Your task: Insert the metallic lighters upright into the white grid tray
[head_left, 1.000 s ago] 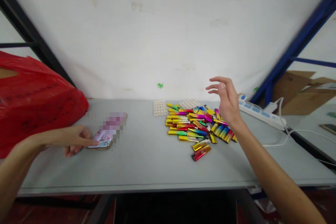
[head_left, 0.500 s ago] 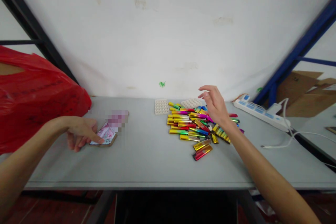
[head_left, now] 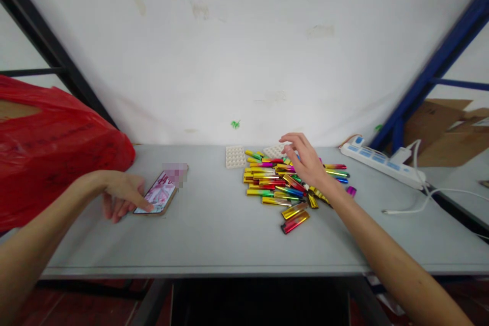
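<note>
A phone lies on the grey table with its screen lit; part of the screen is blurred out. My left hand rests at its near left corner, thumb stretched onto the glass and the other fingers loosely bent beside it. To the right, a loose pile of shiny lighters in gold, red, green, blue and purple is spread out. Over the pile's right side hovers my right hand, fingers apart and lightly curved, with nothing visible in it. It hides some of the lighters underneath.
Two white knobbly trays, a left one and a right one, lie by the wall. A red plastic bag bulges at the left. At the right are a power strip, a white cable and cardboard boxes.
My right hand has shifted left and slightly down over the pile. The phone's screen now shows large digits; my left thumb stays on it.
</note>
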Demonstrator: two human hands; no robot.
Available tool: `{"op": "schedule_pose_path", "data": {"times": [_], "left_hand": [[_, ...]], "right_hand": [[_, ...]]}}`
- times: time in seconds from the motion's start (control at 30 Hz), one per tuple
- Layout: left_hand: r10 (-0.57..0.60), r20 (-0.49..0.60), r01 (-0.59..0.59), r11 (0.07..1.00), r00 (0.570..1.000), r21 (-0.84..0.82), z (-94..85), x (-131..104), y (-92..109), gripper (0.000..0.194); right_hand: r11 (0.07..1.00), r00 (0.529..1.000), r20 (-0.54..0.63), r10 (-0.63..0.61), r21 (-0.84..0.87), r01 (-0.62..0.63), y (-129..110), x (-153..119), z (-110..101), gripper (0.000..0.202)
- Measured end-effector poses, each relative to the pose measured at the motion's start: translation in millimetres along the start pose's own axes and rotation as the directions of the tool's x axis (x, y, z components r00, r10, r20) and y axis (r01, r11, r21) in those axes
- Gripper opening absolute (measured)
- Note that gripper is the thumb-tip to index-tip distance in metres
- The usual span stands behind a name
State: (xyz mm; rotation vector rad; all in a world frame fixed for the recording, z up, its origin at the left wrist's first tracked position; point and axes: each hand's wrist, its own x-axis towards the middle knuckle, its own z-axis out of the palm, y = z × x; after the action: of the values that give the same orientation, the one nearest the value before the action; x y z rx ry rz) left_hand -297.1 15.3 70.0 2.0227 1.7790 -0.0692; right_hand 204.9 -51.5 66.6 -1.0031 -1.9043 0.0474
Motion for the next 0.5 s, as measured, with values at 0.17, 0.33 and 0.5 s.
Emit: {"op": "schedule_pose_path", "data": {"times": [0.17,0.33,0.5], "left_hand": [[-0.095,0.224,0.107,0.993,0.970,-0.046,-3.2,-6.6,6.3,0.060],[-0.197,0.543,0.232,0.973,0.816,0.004,-18.6,-6.4,19.7,0.063],[-0.100,0.260,0.116,0.992,0.960,-0.046,-12.3,-8.6,15.0,0.064]], "right_hand": [[1.000,1.000,0.016,-0.001,-0.014,0.001,1.8,-2.4,-0.9,0.034],[1.000,0.999,0.043,0.008,-0.011,-0.007,3.6,-4.6,-1.7,0.032],[1.000,0.998,0.069,0.010,-0.011,-0.009,4.6,-5.1,-1.3,0.033]]}}
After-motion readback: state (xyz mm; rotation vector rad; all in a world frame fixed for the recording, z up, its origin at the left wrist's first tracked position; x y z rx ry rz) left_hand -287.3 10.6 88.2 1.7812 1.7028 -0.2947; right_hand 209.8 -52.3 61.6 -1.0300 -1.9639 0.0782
